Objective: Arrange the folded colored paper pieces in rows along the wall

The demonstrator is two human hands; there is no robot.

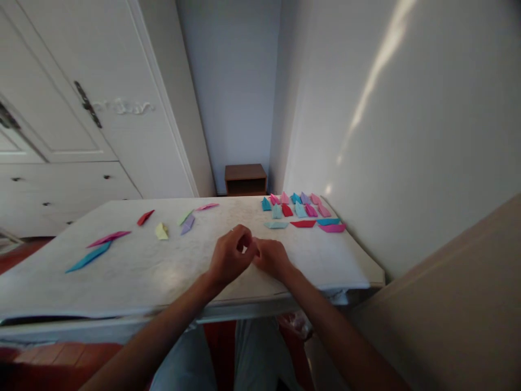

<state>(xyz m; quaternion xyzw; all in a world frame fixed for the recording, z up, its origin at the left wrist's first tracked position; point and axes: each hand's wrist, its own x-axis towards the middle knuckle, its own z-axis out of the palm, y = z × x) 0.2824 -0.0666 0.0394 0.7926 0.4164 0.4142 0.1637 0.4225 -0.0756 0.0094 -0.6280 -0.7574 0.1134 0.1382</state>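
Over the front middle of the white table [179, 277], my left hand [232, 252] and my right hand [272, 255] meet at the fingertips. Both have their fingers curled and pinched together. Whatever lies between them, if anything, is hidden by the fingers. To the right of my hands sit rows of small folded paper pieces in pink, blue, red and purple, among them a light blue folded paper [300, 210]. Nearer me lie long folded strips, such as a red one [303, 223] and a magenta one [332, 228].
On the table's left side lie a blue folded paper [88, 257], a magenta one [109, 239], a red one [145, 217], a yellow one [161, 231] and a purple one [188, 224]. A wall [407, 136] borders the right. White cabinets [52, 98] stand left; a brown box [246, 172] sits behind.
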